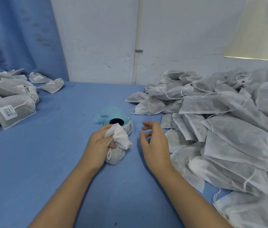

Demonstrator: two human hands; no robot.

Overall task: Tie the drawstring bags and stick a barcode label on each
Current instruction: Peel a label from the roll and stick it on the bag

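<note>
A blue fabric curtain (pixel 14 33) hangs at the far left, against a scuffed white wall (pixel 97 38). Below the curtain, a heap of grey-white non-woven drawstring bags bearing white barcode labels (pixel 6 99) lies on the left edge of the blue cloth-covered work surface (pixel 47 153); two more labelled bags lie just beside the heap, towards the wall.

Near the middle, the left hand (pixel 100 140) has its fingers curled tightly round the gathered neck of a small white filled drawstring bag (pixel 118 145), whose bottom rests on the cloth and whose string loops down beside the fingers. Just behind it lies a pale blue roll of barcode labels with a dark core (pixel 116 121), partly hidden by the bag's top. A thin white pipe (pixel 137 38), held by a metal clip, runs up the wall above.

The right hand (pixel 154 142) is just right of the bag, apart from it, fingers loosely curved and spread, holding nothing. Further right, a large heap of unlabelled grey-white bags with loose strings (pixel 220 120) spreads to the edge. A pale yellowish sheet (pixel 253 30) hangs at the upper right.
</note>
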